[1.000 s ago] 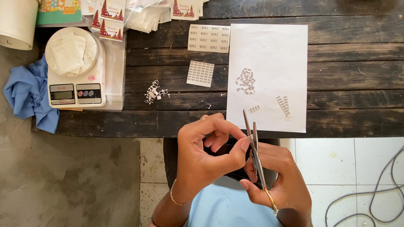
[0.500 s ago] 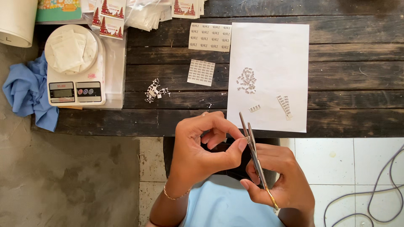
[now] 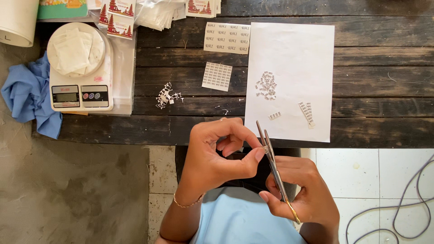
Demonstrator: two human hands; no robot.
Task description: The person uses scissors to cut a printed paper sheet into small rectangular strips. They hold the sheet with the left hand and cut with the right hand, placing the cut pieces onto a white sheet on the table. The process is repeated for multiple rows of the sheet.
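Scissors [image 3: 272, 166] sit in my right hand [image 3: 300, 194], fingers closed round the handles, blades nearly shut and pointing away from me toward the worktop [image 3: 375, 81]. My left hand [image 3: 217, 156] pinches a tiny paper label [image 3: 266, 149] between thumb and forefinger, right at the blades, just off the worktop's near edge. Beyond lies a white paper sheet [image 3: 289, 49] carrying a heap of cut labels [image 3: 266, 85] and a short label strip [image 3: 307, 113]. A kitchen scale [image 3: 80, 68] stands far left.
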